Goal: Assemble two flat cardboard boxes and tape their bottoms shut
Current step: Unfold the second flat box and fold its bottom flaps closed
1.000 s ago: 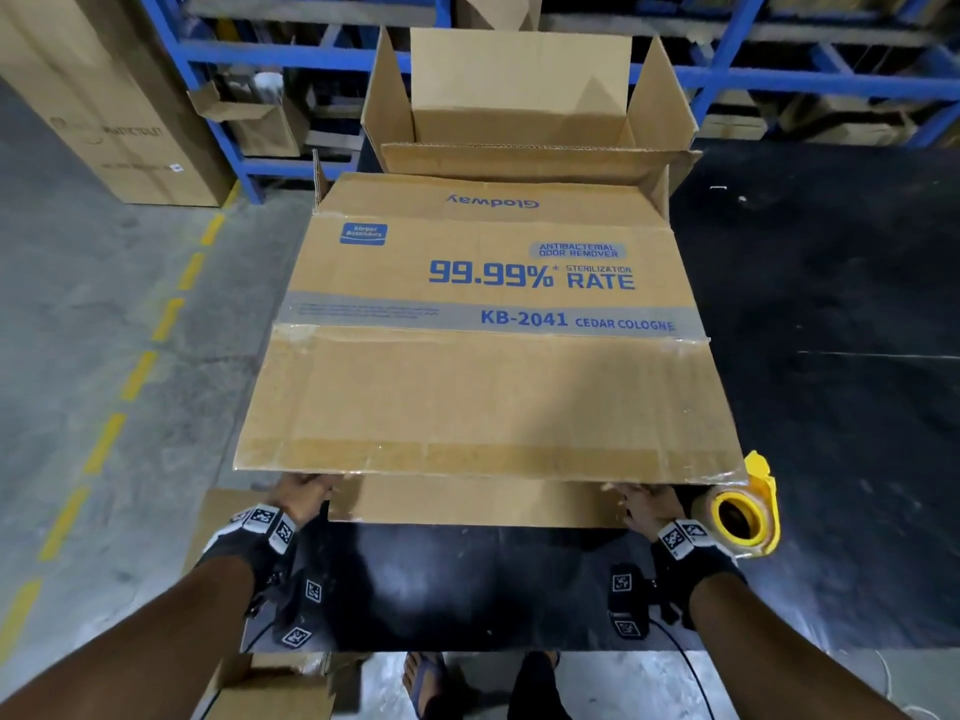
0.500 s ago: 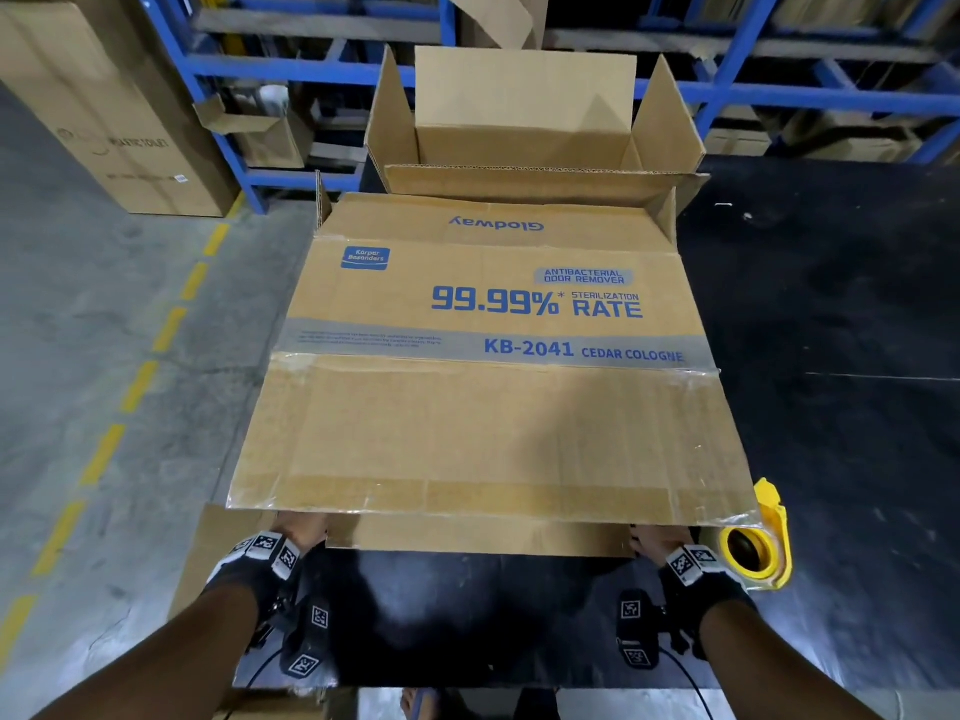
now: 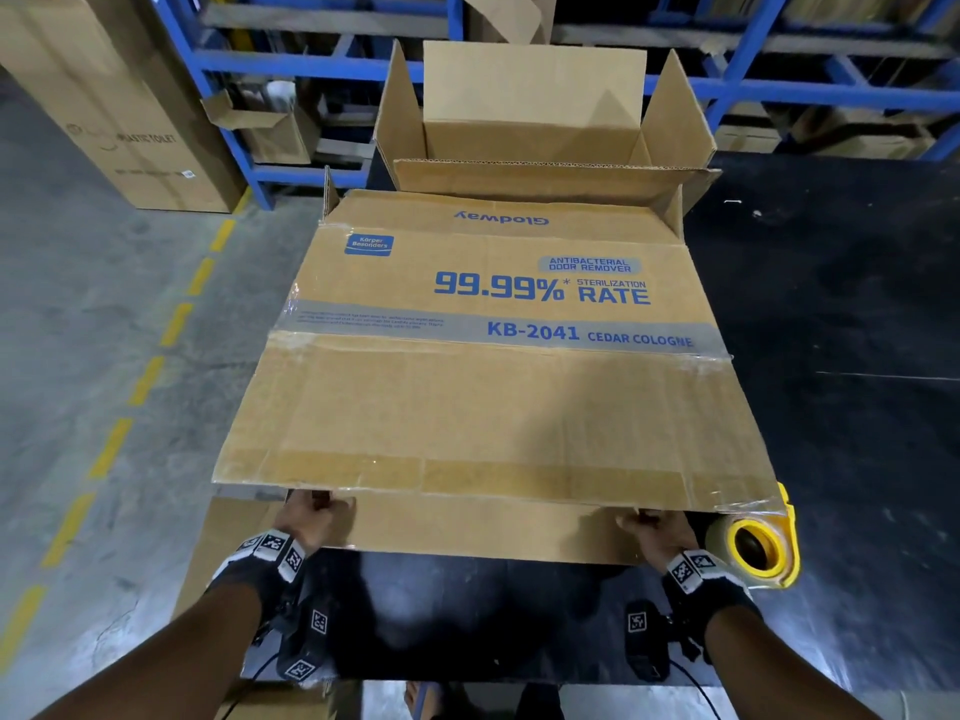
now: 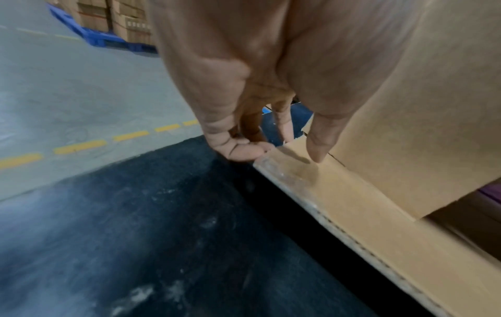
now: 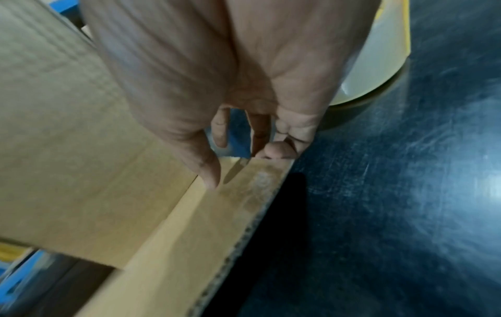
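Note:
A printed cardboard box (image 3: pixel 493 397) with blue "99.99% RATE" lettering lies part-opened before me on the black table (image 3: pixel 831 304). Clear tape runs across its top panel. My left hand (image 3: pixel 311 517) pinches the left end of its lower near flap (image 4: pixel 366 203), thumb on top and fingers curled under the edge. At the right end of the same flap (image 5: pixel 216 214), my right hand (image 3: pixel 652 532) pinches it likewise. In the wrist views both hands (image 4: pixel 284 152) (image 5: pixel 244 167) sit under the overhanging top panel. Behind stands an upright open box (image 3: pixel 535 111) with raised flaps.
A yellow tape dispenser (image 3: pixel 753 550) (image 5: pixel 374 64) lies on the table just right of my right hand. Flat cardboard (image 3: pixel 223 537) pokes out at the table's left edge. Blue racking (image 3: pixel 311 59) and a large carton (image 3: pixel 104 106) stand beyond; a dashed yellow line (image 3: pixel 145 381) marks the floor.
The printed box has come nearer and its top panel now overhangs more of the tape dispenser. Both hands keep their hold on the lower flap.

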Available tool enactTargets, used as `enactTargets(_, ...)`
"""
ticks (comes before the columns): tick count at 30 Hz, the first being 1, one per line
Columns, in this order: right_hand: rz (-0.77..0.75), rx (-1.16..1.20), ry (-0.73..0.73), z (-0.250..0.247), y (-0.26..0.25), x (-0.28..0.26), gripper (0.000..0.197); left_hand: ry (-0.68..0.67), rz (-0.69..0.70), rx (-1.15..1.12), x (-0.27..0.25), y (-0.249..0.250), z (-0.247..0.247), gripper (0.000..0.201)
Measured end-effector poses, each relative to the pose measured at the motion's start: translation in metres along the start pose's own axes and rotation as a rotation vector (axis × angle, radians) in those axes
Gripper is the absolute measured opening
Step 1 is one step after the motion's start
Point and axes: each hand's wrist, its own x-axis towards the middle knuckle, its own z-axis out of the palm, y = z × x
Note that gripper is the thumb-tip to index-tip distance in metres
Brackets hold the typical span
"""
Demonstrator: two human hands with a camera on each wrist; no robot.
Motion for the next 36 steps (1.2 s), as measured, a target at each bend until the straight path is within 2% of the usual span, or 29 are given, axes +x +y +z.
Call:
enactTargets(2,-0.007,-0.064,-0.044,0.0,-0.001,-0.007,0.051,-0.011,0.001,0.104,-0.006,0.006,-0.008,0.031)
enactTargets(5,-0.058,-0.073,-0.092,-0.002,-0.004,-0.011,0.051,-0.065,0.009,0.14,-0.009,0.01,-0.015,0.067)
enactTargets(7,-0.11,-0.009,-0.099,-0.001,-0.005,-0.011,0.063,-0.114,0.047,0.077,-0.024,0.027,-0.018,0.089)
enactTargets(9,-0.188,0.058,-0.1,-0.001,-0.004,-0.011,0.089,-0.154,0.094,0.009,-0.041,0.042,-0.022,0.072)
enactTargets(12,-0.306,0.068,-0.107,-0.021,-0.005,-0.014,0.119,-0.193,0.218,-0.044,-0.06,0.057,-0.039,0.088)
enactTargets(14,-0.364,0.087,-0.176,-0.047,-0.016,-0.028,0.132,-0.2,0.242,-0.053,-0.075,0.069,-0.062,0.08)
enactTargets(15,-0.379,0.103,-0.222,-0.063,-0.025,-0.04,0.132,-0.22,0.26,-0.044,-0.085,0.077,-0.077,0.08)
enactTargets(18,-0.44,0.192,-0.344,-0.116,-0.05,-0.082,0.104,-0.291,0.34,0.014,-0.117,0.099,-0.121,0.11)
enactTargets(20,-0.495,0.238,-0.363,-0.149,-0.063,-0.11,0.094,-0.307,0.374,-0.053,-0.136,0.112,-0.147,0.113)
enactTargets(22,-0.512,0.35,-0.394,-0.176,-0.071,-0.127,0.094,-0.369,0.372,-0.3,-0.148,0.122,-0.169,0.114)
enactTargets(24,-0.508,0.546,-0.438,-0.193,-0.077,-0.133,0.107,-0.459,0.385,-0.577,-0.159,0.136,-0.185,0.11)
enactTargets(25,-0.534,0.621,-0.445,-0.196,-0.08,-0.132,0.108,-0.504,0.423,-0.669,-0.162,0.142,-0.188,0.103)
enactTargets(26,-0.562,0.695,-0.431,-0.198,-0.083,-0.129,0.102,-0.529,0.469,-0.746,-0.164,0.148,-0.187,0.089)
enactTargets(27,-0.591,0.758,-0.397,-0.198,-0.088,-0.123,0.093,-0.499,0.521,-0.782,-0.162,0.152,-0.183,0.066)
enactTargets(28,-0.607,0.823,-0.372,-0.197,-0.092,-0.117,0.084,-0.407,0.575,-0.74,-0.158,0.155,-0.177,0.041)
enactTargets(29,-0.626,0.874,-0.359,-0.195,-0.096,-0.112,0.079,-0.278,0.637,-0.629,-0.152,0.156,-0.17,0.03)
enactTargets(31,-0.66,0.914,-0.361,-0.187,-0.106,-0.109,0.08,-0.002,0.705,-0.366,-0.137,0.161,-0.155,0.033)
enactTargets(32,-0.666,0.909,-0.348,-0.182,-0.113,-0.11,0.072,0.101,0.679,-0.311,-0.129,0.165,-0.148,0.03)
enactTargets(34,-0.686,0.763,-0.22,-0.171,-0.129,-0.11,0.061,0.16,0.628,-0.325,-0.119,0.179,-0.14,0.034)
enactTargets(36,-0.706,0.538,0.005,-0.161,-0.142,-0.1,0.073,0.105,0.567,-0.432,-0.105,0.189,-0.133,0.061)
